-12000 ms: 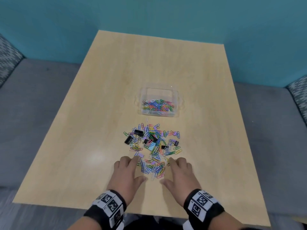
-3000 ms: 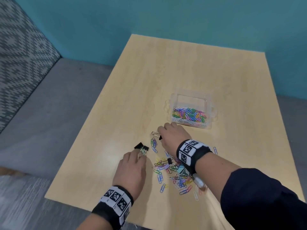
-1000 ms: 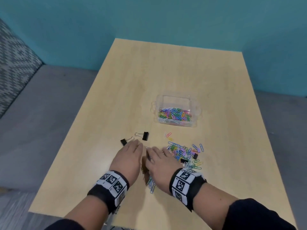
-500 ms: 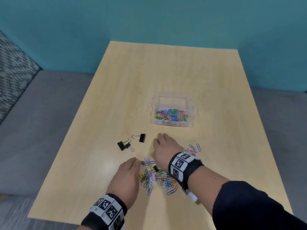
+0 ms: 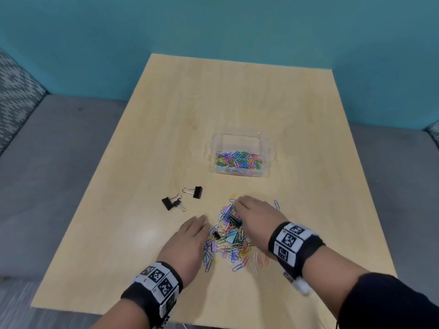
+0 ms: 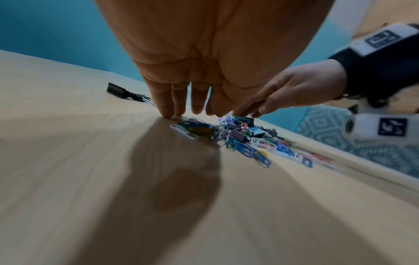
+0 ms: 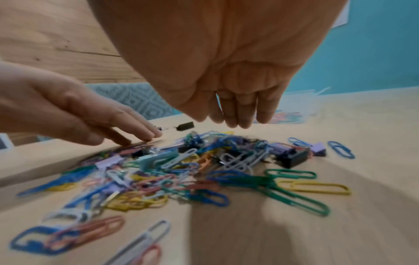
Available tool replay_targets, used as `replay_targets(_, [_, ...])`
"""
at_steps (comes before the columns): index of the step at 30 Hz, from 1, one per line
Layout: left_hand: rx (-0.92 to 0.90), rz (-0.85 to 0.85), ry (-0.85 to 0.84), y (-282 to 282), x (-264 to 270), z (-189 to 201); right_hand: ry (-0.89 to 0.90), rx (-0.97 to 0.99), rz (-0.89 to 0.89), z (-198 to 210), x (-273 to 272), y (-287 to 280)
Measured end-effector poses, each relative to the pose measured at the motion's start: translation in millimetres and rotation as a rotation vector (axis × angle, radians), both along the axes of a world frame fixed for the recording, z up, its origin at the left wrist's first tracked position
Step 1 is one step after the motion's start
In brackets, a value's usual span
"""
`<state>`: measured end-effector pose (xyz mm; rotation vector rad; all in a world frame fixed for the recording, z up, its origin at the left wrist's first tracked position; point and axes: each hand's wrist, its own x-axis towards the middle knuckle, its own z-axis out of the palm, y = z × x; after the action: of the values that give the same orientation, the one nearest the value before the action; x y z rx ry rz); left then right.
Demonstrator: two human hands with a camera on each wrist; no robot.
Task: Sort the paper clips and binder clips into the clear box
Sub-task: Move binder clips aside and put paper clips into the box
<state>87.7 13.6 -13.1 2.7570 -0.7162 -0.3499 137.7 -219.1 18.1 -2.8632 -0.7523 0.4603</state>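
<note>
A heap of coloured paper clips (image 5: 229,243) mixed with small binder clips lies on the wooden table (image 5: 213,110). One black binder clip (image 5: 234,221) sits near the heap's top, also the black binder clip (image 7: 292,158) in the right wrist view. My left hand (image 5: 190,236) lies flat at the heap's left edge, its fingertips (image 6: 167,113) touching the table. My right hand (image 5: 254,213) hovers over the far right of the heap with its fingers (image 7: 238,114) hanging down and holding nothing. The clear box (image 5: 240,138) stands beyond, with paper clips in its near half.
Three black binder clips lie apart to the left of the heap: a single clip (image 5: 197,192) and a touching pair (image 5: 171,204). Grey seats (image 5: 47,150) flank the table and a teal wall (image 5: 213,27) stands behind it. A few loose clips (image 5: 276,204) lie on the right.
The spread clips now sit in a tighter heap between my hands. My left hand slid forward to the heap's left edge, and my right hand drew back over its far side.
</note>
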Motion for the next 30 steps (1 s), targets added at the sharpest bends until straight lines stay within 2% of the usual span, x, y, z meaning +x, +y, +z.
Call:
replay_targets(3, [0.081,-0.082,-0.008,0.6,1.0,-2.2,0.003,-0.123,0.068,-4.1,-1.8,-2.0])
replay_targets(8, [0.106,-0.093,-0.048,14.8,-10.3,-4.6,0.033,-0.256,0.186,-4.2,-30.5,-14.7])
replay_targets(12, [0.133,-0.069,-0.033,26.3,-28.0,-16.4,-0.018,-0.132,0.185,-2.8,-56.5,-30.9])
replay_targets(14, [0.119,-0.019,-0.010,26.4,-38.0,-16.0,-0.035,-0.018,0.058,0.2,-74.3,-37.6])
replay_targets(16, [0.078,0.077,-0.007,21.1,-48.7,-9.5,-0.009,0.057,-0.155,2.3,-95.8,-44.2])
replay_targets(19, [-0.052,0.198,-0.004,6.7,-61.7,-0.4,0.155,0.065,-0.427,-2.8,-120.7,-44.4])
replay_targets(21, [-0.140,0.262,0.021,-4.9,-68.1,-0.5,0.186,0.093,-0.464,-7.0,-125.5,-33.4])
replay_targets(24, [-0.261,0.316,0.056,-20.3,-74.8,0.0,0.172,0.177,-0.398,-11.0,-120.6,-15.8])
replay_targets(27, [-0.269,0.205,0.080,-28.8,-82.7,0.0,0.167,0.226,-0.432,-13.7,-119.1,-20.1])
replay_targets(30, [-0.181,0.083,0.095,-42.5,-89.8,-0.4,0.195,0.160,-0.464,-14.6,-118.2,-29.3])
